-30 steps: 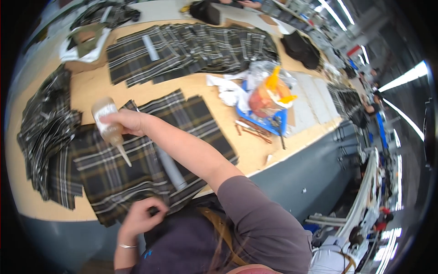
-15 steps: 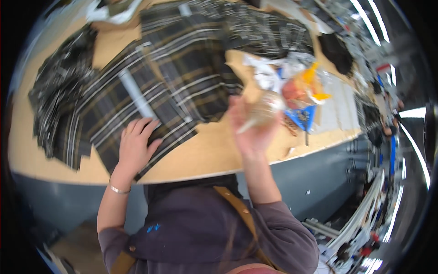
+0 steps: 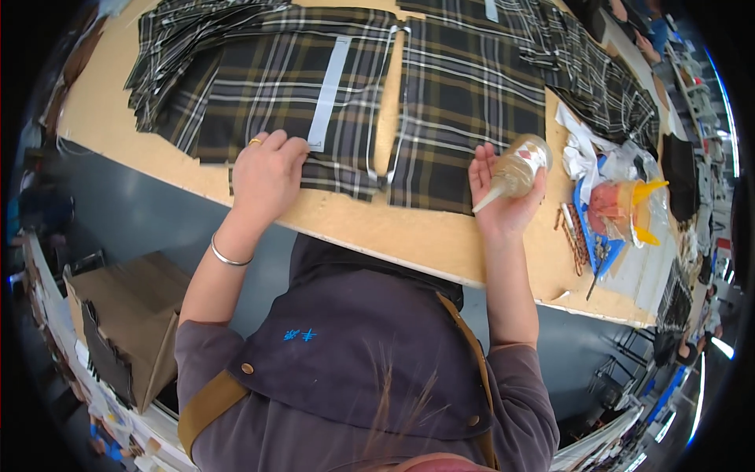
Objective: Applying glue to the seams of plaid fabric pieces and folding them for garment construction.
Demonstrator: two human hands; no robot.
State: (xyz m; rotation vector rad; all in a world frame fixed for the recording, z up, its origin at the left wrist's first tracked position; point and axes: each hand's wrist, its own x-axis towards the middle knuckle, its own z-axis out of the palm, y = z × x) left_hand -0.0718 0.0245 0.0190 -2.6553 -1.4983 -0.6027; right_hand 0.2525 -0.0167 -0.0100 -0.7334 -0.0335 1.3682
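Observation:
My left hand (image 3: 267, 177) lies flat, fingers curled, on the near edge of a dark plaid fabric piece (image 3: 291, 86) with a white strip (image 3: 329, 93) down its middle. A second plaid piece (image 3: 464, 102) lies beside it to the right. My right hand (image 3: 503, 200) holds a clear squeeze bottle (image 3: 515, 169) with a pointed nozzle, tipped down toward the near edge of that second piece. Both pieces rest on a tan wooden table (image 3: 409, 232).
More plaid pieces are stacked at the far left (image 3: 169, 47) and far right (image 3: 605, 79). A blue tray (image 3: 598, 236) with small tools, an orange-capped bottle (image 3: 629, 208) and white cloth (image 3: 582, 149) sit right of my right hand. A cardboard box (image 3: 126, 330) stands on the floor, lower left.
My view shifted so the table sits higher. My right hand brought the bottle from the left side across to the right piece; my left hand moved up onto the fabric's near edge.

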